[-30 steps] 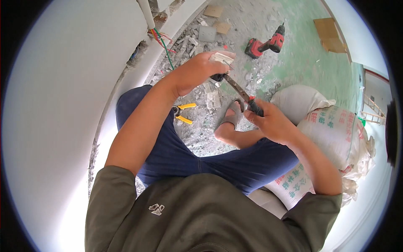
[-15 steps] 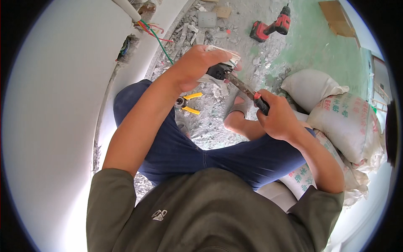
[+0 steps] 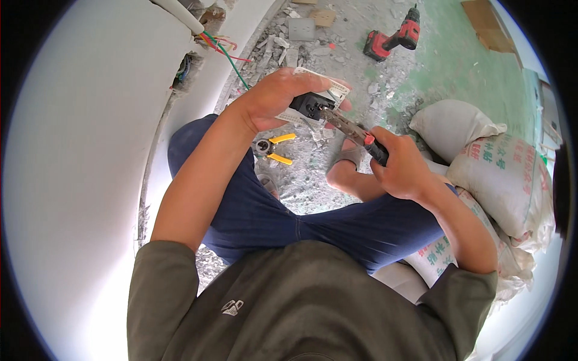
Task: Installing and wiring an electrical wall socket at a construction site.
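My left hand [image 3: 277, 99] is closed on a white wall-socket plate [image 3: 340, 92], with the plate's black back part [image 3: 306, 106] turned up. In my right hand [image 3: 402, 163] is a screwdriver [image 3: 349, 127] with a black-and-red handle and a dirty metal shaft. Its tip reaches the black back part of the plate; the exact contact point is too small to make out. Yellow-handled wire strippers [image 3: 280, 149] lie on the floor below my left hand.
Wires [image 3: 232, 57] stick out of a white conduit [image 3: 179, 15] at the left wall, near an open wall box [image 3: 182, 71]. Rubble [image 3: 280, 45] and a grey plate [image 3: 301, 29] lie ahead. A red-black cordless drill [image 3: 394, 39] lies beyond; filled sacks [image 3: 490, 174] sit at right.
The socket plate has tilted slightly, showing more of its black back part. The screwdriver still points at it, and the whole view has shifted a little.
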`<act>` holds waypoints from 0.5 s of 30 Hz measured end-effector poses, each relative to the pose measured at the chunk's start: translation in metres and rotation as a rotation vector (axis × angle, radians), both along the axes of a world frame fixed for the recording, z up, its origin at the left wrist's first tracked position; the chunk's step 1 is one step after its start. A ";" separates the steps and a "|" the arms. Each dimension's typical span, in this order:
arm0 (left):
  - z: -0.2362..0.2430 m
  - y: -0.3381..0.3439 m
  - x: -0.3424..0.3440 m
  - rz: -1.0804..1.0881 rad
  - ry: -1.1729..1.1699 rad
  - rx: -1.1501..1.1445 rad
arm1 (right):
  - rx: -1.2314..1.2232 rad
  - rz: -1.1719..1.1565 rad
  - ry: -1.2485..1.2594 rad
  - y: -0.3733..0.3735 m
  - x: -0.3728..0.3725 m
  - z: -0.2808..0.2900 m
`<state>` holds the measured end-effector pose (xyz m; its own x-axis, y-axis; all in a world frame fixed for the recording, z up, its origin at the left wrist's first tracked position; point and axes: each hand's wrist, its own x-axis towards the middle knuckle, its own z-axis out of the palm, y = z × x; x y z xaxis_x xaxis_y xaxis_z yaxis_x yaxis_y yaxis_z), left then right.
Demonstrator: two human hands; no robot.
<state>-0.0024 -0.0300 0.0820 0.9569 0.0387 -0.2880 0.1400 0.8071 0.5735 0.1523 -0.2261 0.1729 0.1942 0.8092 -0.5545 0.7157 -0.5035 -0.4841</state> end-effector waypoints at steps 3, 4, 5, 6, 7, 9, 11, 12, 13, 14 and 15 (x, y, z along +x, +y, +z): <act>-0.001 0.001 0.000 0.009 0.011 -0.031 | 0.025 0.019 0.019 0.000 0.003 -0.002; -0.001 0.001 0.000 0.000 0.006 -0.021 | 0.041 0.034 0.030 0.000 0.003 -0.002; -0.001 0.001 0.000 0.001 0.008 -0.020 | 0.043 0.035 0.032 0.000 0.004 -0.002; -0.001 0.001 0.000 -0.009 0.000 -0.013 | 0.063 0.029 0.040 -0.001 0.004 -0.002; -0.001 0.001 0.000 -0.019 -0.009 -0.007 | 0.083 0.022 0.048 -0.001 0.004 -0.002; 0.000 0.001 0.000 -0.026 -0.013 -0.003 | 0.068 0.031 0.049 -0.001 0.005 -0.002; 0.000 0.002 -0.001 -0.031 -0.016 0.001 | 0.056 0.040 0.052 0.000 0.005 -0.001; -0.001 0.002 -0.001 -0.038 -0.030 0.014 | 0.054 0.038 0.059 0.001 0.005 0.000; -0.001 0.003 -0.001 -0.044 -0.045 0.026 | 0.053 0.037 0.065 0.002 0.004 0.001; -0.002 0.003 -0.001 -0.043 -0.045 0.027 | 0.054 0.038 0.066 0.002 0.005 0.001; -0.003 0.004 -0.001 -0.072 -0.054 0.038 | 0.054 0.049 0.066 0.001 0.005 0.001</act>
<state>-0.0034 -0.0261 0.0792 0.9716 -0.0207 -0.2356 0.1649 0.7735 0.6120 0.1574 -0.2246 0.1737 0.1179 0.8457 -0.5205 0.7043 -0.4408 -0.5565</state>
